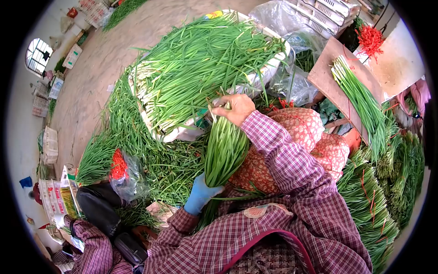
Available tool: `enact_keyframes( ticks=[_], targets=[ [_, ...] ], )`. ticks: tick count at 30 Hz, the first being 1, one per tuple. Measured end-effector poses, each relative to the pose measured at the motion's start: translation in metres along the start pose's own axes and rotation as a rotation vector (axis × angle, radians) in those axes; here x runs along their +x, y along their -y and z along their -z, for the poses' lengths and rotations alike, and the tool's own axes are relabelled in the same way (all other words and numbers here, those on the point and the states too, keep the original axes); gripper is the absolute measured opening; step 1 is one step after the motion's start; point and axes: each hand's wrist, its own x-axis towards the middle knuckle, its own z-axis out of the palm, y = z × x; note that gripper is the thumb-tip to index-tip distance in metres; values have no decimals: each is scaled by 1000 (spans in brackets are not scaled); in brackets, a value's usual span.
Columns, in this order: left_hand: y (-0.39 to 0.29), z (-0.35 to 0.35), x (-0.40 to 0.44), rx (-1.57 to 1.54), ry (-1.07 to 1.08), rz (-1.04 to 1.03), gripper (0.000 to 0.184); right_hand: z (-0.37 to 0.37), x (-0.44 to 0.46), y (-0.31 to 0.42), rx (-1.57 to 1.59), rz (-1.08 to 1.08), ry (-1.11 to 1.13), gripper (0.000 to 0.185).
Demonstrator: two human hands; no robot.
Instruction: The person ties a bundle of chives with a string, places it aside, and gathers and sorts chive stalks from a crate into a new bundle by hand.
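Observation:
A bunch of garlic chives [223,148] stands upright in front of me, pale stem ends at the top. My left hand [200,194], in a blue glove, is closed around its lower leafy part. At the top my right hand [236,108], bare, has its fingers bent and pinched at the stem ends; the fingertips partly hide what they grip. Just beyond, a white basket [269,68] is heaped with loose garlic chives [200,64]. Some stray leaves [242,197] stick out sideways near my left hand.
To the right, a tied bunch [360,100] lies on a tilted board [324,75], with red ties [369,41] behind it. Stacked bunches [369,205] fill the lower right. More red ties [118,165] lie left. Another person's sleeve [93,246] shows at lower left.

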Motion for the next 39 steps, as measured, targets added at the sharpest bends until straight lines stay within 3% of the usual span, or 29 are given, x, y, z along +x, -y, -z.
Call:
enact_keyframes(
  ticks=[2,4,7,8,10,11,12,14,15,16,18,19,20,22,23,26,28,29,30,32,34,36,37,38,39],
  targets=[
    [6,1,1,82,-17,10,52,-3,-1,-5,60,17,-185,34],
    [5,0,2,73,-14,17,52,-13,10,-21,99,60,-234,35],
    [2,-3,3,76,-30,-16,51,-8,18,-20,848,-115,-231,45],
    [1,-3,4,87,-55,-55,50,1,18,-23,762,-300,-177,52],
    [1,2,6,126,-64,-58,50,7,18,-22,902,-109,-174,67],
    [2,4,4,165,-70,-53,49,17,17,-25,781,-98,-32,78],
    [3,5,4,161,-74,-49,49,23,9,-15,690,27,-71,80],
    [3,6,4,260,-130,-56,50,42,3,-7,209,157,-67,81],
    [-2,5,3,254,-129,-35,51,46,-1,-2,-11,252,-100,62],
    [-2,5,4,254,-126,-36,51,49,-5,4,-13,249,-102,62],
    [-1,7,6,311,-124,-80,52,48,-8,16,-183,234,118,40],
    [-2,7,6,311,-123,-80,52,37,-5,10,-205,333,-18,28],
    [-6,7,5,320,-116,-73,53,31,-2,7,-206,334,-17,28],
    [-11,7,4,327,-112,-62,53,25,-1,8,57,407,-149,26],
    [-13,8,4,234,-80,-55,52,26,-1,7,40,420,-211,20],
    [-25,10,1,90,-29,3,49,51,-1,14,221,297,-440,19],
    [-29,14,-2,38,-11,48,48,87,9,-1,604,154,-543,16],
    [-30,16,-4,-28,-18,59,48,112,16,-24,573,87,-697,12],
    [-29,19,-7,-95,-28,70,49,137,8,-27,695,140,-756,12],
    [-24,31,-9,-91,-31,58,50,175,2,-53,542,171,-965,15],
    [-31,37,-9,-142,-14,-2,53,195,-15,-68,39,47,-915,23],
    [-38,38,-14,-171,-47,-30,53,179,-24,-65,-505,-188,-664,33],
    [-32,46,-12,-165,-3,5,52,165,-27,-49,-597,-239,-435,50],
    [-27,52,-9,-156,44,40,51,143,-25,-38,-655,-293,-352,59],
    [-23,53,-8,-183,25,48,48,124,-22,-40,-515,-87,-376,69]
  ],
)
